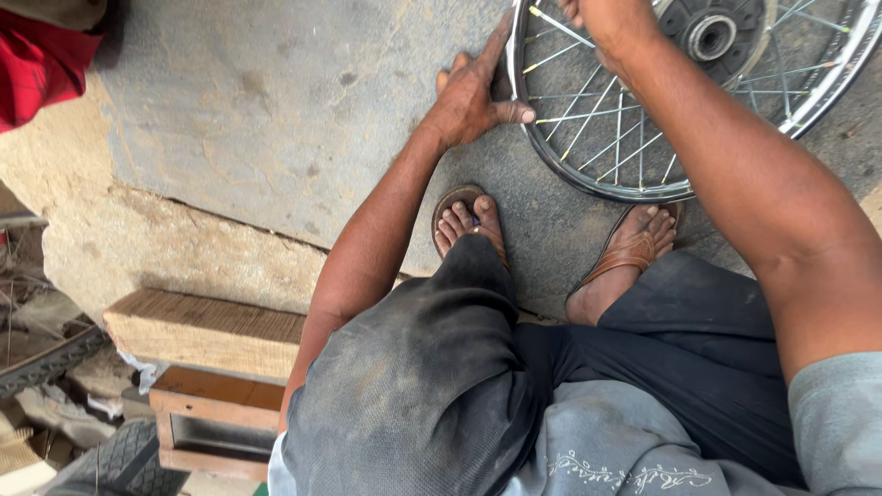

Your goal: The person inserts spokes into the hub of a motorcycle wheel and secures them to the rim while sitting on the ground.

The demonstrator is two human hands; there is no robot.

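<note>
A spoked metal wheel rim [560,170] lies flat on the grey stone floor at the top right, its dark hub [709,35] near the top edge. My left hand [473,96] grips the rim's left edge, thumb hooked inside among the spokes. My right hand [602,20] reaches across the spokes toward the hub; its fingers are cut off by the top edge, so what it holds is hidden. My two feet in brown sandals [634,253] rest just below the wheel.
A wooden block [207,331] and a small wooden box [216,418] sit at the lower left below the stone slab's step. Tyres [119,459] and another spoked wheel [46,354] lie at the far left. Red cloth [37,60] is at the top left.
</note>
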